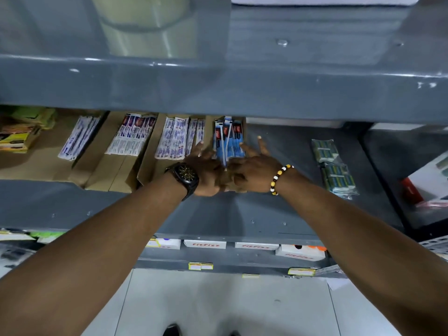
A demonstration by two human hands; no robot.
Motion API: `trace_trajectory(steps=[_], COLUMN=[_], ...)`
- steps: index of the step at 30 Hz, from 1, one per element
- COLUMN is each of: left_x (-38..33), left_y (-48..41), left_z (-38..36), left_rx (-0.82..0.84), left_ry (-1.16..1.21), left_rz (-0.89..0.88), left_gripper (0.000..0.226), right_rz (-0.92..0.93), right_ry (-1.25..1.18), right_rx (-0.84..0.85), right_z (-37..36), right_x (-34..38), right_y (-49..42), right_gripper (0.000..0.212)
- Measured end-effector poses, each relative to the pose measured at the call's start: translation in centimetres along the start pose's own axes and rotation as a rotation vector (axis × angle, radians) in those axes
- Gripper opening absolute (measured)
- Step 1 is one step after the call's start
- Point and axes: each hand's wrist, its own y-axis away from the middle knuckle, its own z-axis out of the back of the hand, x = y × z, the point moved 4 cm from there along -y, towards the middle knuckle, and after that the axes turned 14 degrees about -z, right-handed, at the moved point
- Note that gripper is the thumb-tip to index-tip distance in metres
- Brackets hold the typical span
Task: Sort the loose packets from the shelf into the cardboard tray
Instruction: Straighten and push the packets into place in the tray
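On the shelf (291,151) | both hands, left (208,170) and right (254,170), seemingly pinching blue packets (229,141) in cardboard tray (150,170)

This is a shop or pharmacy stockroom aisle. Grey metal shelving (218,93) fills the view in tiers. At 11 o'clock, cardboard trays (116,170) hold rows of white printed sachets (132,134) sorted by kind, with blue packets (228,139) near 12 o'clock. Shrink-wrapped green bundles (335,166) lie at 2 o'clock. On the lower tier, toward 6 o'clock, stand identical white "fitfizz" boxes (205,244), and yellow price labels (200,266) are stuck along the shelf edge above a pale tiled floor (218,301).
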Motion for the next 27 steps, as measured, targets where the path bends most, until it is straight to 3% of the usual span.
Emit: trace_trajectory(steps=[5, 13, 17, 21, 27], left_x=[1.2, 1.4, 2.0, 2.7, 1.7], left_y=[-0.6, 0.1, 0.0, -0.4, 0.6], left_z=[0.1, 0.5, -0.3, -0.5, -0.2], left_rx=[0.121, 0.011, 0.051, 0.047, -0.048], left_ry=[-0.044, -0.027, -0.057, -0.082, -0.073], left_rz=[0.036, 0.003, -0.017, 0.037, 0.034], left_gripper=[0.076, 0.077, 0.080, 0.078, 0.074], right_rz=[-0.029, -0.063, -0.069, -0.134, -0.129], right_ry=[-0.008, -0.104, -0.034, -0.043, -0.090], right_rx=[0.021, -0.019, -0.001, 0.017, -0.065], right_z=[-0.2, 0.6, 0.8, 0.8, 1.9], right_x=[-0.1, -0.4, -0.2, -0.2, 0.3], right_y=[-1.2, -1.2, -1.2, -1.4, 0.2], right_gripper=[0.084, 0.082, 0.085, 0.073, 0.081])
